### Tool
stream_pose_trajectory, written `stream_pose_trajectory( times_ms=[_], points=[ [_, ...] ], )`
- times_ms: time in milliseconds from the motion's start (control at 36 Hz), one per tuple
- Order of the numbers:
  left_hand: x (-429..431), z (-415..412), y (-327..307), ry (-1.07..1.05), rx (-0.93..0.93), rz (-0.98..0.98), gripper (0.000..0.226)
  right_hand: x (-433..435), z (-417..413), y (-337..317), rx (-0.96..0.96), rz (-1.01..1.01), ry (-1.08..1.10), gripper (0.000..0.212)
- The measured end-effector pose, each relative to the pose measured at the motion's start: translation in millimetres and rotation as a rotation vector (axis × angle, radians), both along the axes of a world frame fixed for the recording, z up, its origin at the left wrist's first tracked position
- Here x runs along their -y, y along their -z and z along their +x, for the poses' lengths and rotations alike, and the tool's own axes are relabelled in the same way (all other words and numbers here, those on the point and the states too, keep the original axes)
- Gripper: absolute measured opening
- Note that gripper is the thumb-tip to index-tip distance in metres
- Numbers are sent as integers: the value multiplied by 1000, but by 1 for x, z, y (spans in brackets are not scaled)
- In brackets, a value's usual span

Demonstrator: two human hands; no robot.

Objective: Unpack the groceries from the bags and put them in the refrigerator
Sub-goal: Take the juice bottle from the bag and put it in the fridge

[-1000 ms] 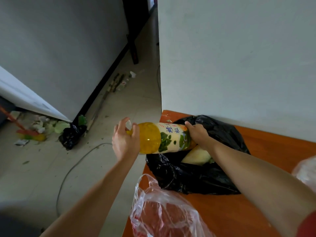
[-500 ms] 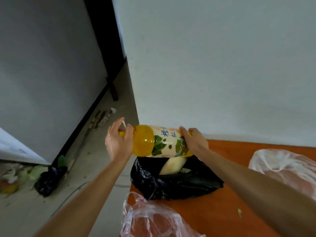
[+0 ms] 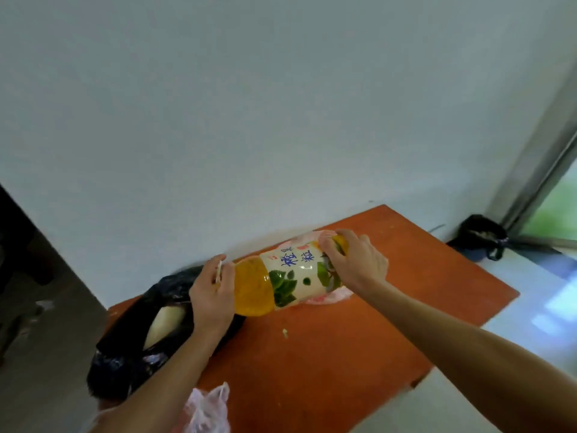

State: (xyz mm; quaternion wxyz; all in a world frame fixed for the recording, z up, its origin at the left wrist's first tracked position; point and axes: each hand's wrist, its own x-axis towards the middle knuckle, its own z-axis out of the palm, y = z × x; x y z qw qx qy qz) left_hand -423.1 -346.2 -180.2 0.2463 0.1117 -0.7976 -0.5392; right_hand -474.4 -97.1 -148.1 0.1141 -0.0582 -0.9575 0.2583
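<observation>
A large bottle of orange juice with a white and green label lies sideways in the air above the orange table. My left hand grips its neck end and my right hand grips its base end. Below my left hand a black bag lies open on the table's left corner, with a pale vegetable showing inside. A clear pinkish bag sits behind the bottle, mostly hidden by it. Another clear bag lies at the table's near edge.
A white wall runs right behind the table. A small black bin stands on the floor at the right, beside a window frame. A dark doorway shows at the far left. A small scrap lies on the tabletop.
My view has swung to the right, so the table and window came into sight. Both hands carried the bottle to the right, away from the black bag and over the table's middle.
</observation>
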Motion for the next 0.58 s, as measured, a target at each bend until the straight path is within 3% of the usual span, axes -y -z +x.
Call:
stream_pose_trajectory(
  times_ms=[83,222,333,583],
  points=[
    [-81,20,5,159,13,-4,48,-88,50,-7,-42,17,133,62],
    [-209,51,-1,366,45,27,31,-211,124,-13,-19,41,330,66],
    [-302,64,-4,529,54,37,54,-299,172,-14,20,71,479,64],
    [-499,58,0,880,60,3,53,-468,248,0,18,113,798,61]
  ],
)
